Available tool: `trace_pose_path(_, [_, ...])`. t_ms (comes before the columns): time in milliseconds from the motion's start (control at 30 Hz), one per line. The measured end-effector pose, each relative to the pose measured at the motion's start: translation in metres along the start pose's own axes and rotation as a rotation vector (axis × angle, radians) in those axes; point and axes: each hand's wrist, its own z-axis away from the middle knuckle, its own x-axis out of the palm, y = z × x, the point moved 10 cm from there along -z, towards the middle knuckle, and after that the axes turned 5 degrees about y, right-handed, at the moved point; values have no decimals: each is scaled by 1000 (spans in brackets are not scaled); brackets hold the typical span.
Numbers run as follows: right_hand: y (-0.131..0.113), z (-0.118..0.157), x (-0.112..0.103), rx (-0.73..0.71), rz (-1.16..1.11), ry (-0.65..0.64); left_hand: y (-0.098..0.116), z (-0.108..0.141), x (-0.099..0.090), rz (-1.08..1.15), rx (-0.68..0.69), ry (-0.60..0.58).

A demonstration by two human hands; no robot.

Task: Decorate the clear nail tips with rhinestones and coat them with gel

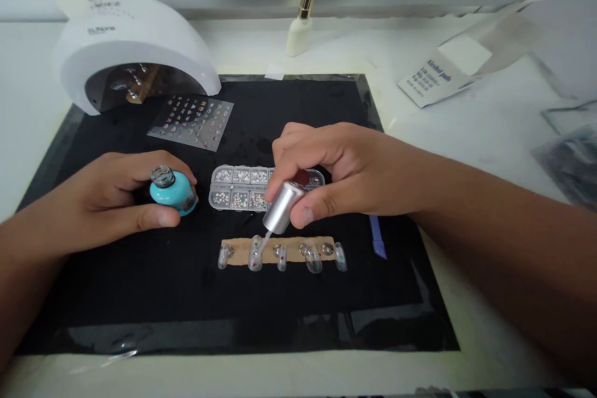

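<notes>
My left hand (125, 193) is closed round an uncapped turquoise nail polish bottle (173, 193), its glass neck upright. In my right hand (326, 168) is the silver cap of a nail polish brush (282, 208), pinched between thumb and fingers and tilted. The pale brush tip reaches down to a clear false nail (255, 255), apparently touching it. This nail is second from the left in a row of several clear false nails with small coloured dots, set along a tan strip (242, 252). Behind the right fingers, a clear rhinestone box (240, 186) is partly hidden.
A white nail lamp (140, 31) stands at the back left, with a small block inside. Before it lies a sticker sheet (192, 119). A cream bottle with a gold cap (301, 31) stands behind the black mat (186, 311). An alcohol pads box (433, 81) and purple tool (378, 239) are at right.
</notes>
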Motion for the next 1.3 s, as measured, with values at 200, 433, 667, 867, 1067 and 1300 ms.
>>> trace_pose_path(200, [-4,-1,1,-15,-21,30,-3,2,-1,16,-20,18])
trace_pose_path(433, [0,-1,-1,6,-3,30,-7,5,0,48,-31,14])
trace_pose_path(667, [7,0,-4,42,-21,36,-2,1,1,16,-15,5])
trace_pose_path(867, [9,1,-7,62,-86,47,0,1,1,-14,13,-20])
trace_pose_path(1067, [8,4,-11,51,-204,118,-9,2,0,75,-30,38])
trace_pose_path(1300, [-10,17,-22,40,-70,260,-11,1,0,89,-18,111])
